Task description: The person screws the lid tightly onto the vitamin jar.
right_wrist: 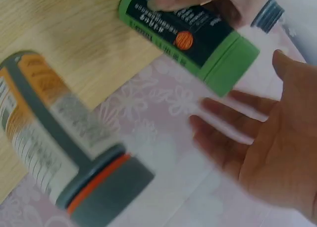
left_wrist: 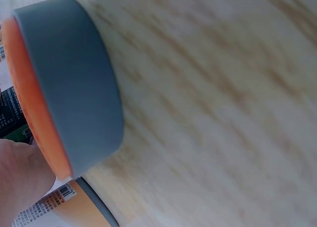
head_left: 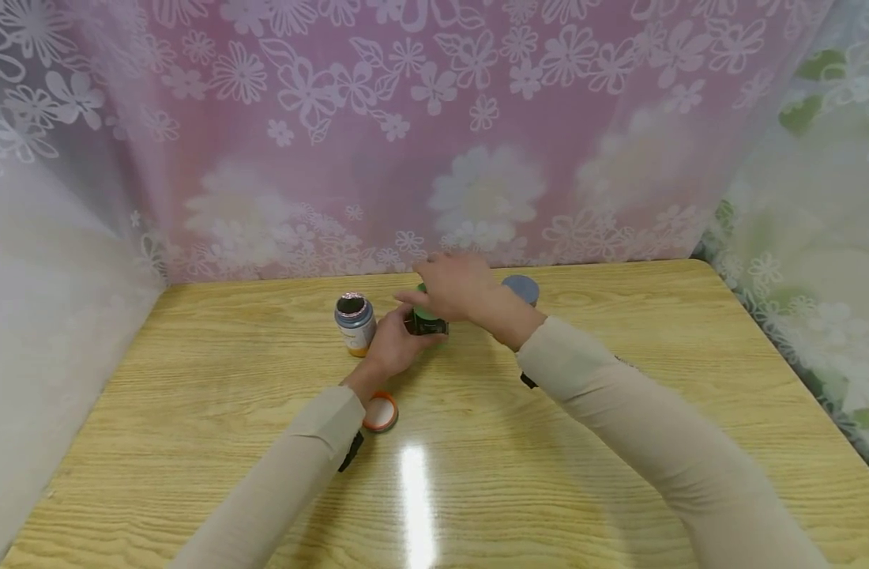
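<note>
My left hand (head_left: pixel 397 344) grips a green bottle with a dark label (right_wrist: pixel 181 31), its thumb lying across the label in the right wrist view. My right hand (head_left: pixel 459 288) is held over the green cap (right_wrist: pixel 232 63), fingers extended and spread, with a gap to the cap in the right wrist view. Just left of my left hand stands an uncapped white and orange bottle (head_left: pixel 356 325), with ragged foil round its mouth. Its grey lid with an orange ring (left_wrist: pixel 74 83) lies on the table near my left wrist.
A second white and orange bottle with a grey lid (right_wrist: pixel 54 133) stands capped to the right, partly hidden by my right arm in the head view. The wooden table (head_left: pixel 214 379) ends at a pink flowered curtain (head_left: pixel 378 182).
</note>
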{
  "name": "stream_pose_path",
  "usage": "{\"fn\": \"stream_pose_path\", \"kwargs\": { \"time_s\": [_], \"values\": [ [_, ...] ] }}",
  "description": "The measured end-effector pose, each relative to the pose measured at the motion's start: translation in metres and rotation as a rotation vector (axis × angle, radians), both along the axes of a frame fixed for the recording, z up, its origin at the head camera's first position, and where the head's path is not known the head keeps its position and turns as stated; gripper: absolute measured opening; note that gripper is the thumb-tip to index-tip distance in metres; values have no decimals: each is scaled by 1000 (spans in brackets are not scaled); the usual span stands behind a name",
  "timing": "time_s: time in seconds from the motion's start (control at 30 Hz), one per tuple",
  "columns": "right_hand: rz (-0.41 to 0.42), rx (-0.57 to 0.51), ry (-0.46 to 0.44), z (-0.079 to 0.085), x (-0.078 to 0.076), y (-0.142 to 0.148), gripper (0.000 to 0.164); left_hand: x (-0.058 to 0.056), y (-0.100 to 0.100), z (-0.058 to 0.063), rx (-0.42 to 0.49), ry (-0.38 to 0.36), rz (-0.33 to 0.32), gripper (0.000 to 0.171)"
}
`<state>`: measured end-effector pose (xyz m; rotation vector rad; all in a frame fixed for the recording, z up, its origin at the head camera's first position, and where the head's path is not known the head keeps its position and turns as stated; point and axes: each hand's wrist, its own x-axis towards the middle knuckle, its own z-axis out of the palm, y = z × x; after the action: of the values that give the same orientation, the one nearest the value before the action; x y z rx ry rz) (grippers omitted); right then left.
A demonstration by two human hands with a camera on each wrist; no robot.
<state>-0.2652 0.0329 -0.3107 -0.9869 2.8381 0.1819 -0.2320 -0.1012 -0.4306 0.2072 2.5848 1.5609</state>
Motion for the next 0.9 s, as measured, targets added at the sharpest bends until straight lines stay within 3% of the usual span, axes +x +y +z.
{"fn": "stream_pose_path", "kwargs": {
  "time_s": [0.2, 0.3, 0.47, 0.6, 0.73, 0.9],
  "values": [
    [247, -127, -283, 13, -10, 13, 45, 0, 0, 1, 11, 4, -13, 56],
    [250, -136, -336, 16, -12, 14, 40, 1, 0, 0, 5, 9, -9, 53],
    [156, -96, -273, 15, -6, 7, 38, 2, 0, 1, 14, -1, 2, 53],
    [88, -84, -210, 13, 4, 0, 27, 2, 1, 2, 5, -5, 16, 51],
    [38, -160, -153, 8, 14, -1, 14, 4, 2, 1, 6, 18, 30, 49],
    [22, -237, -103, 0, 21, 1, 20, 6, 3, -1, 27, 41, 30, 50]
  ]
}}
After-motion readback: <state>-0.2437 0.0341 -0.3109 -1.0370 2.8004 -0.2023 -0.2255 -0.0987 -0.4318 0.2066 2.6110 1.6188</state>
